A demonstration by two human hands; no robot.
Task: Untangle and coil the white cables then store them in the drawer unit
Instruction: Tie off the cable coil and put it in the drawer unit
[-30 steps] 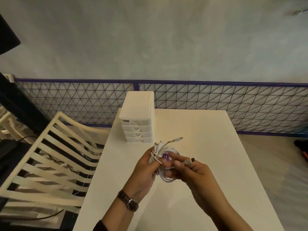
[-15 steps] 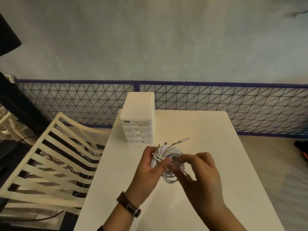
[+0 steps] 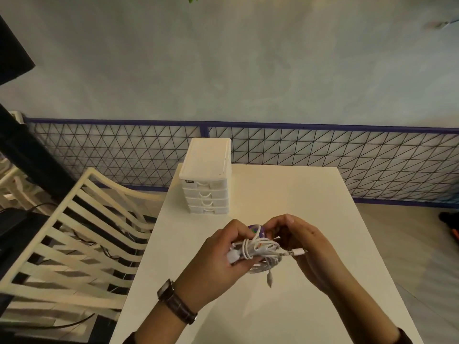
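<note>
Head view: your left hand curls its fingers round the cables, a tangled white bundle held above the table, in front of the drawer unit, all drawers closed; your right hand pinches a strand at the bundle's right. Risk: a hard pull there may tighten the crossings, and the dangling plug may snag a loop. Cannot tell the cable count, the crossings under your fingers, or what the purple item is.
</note>
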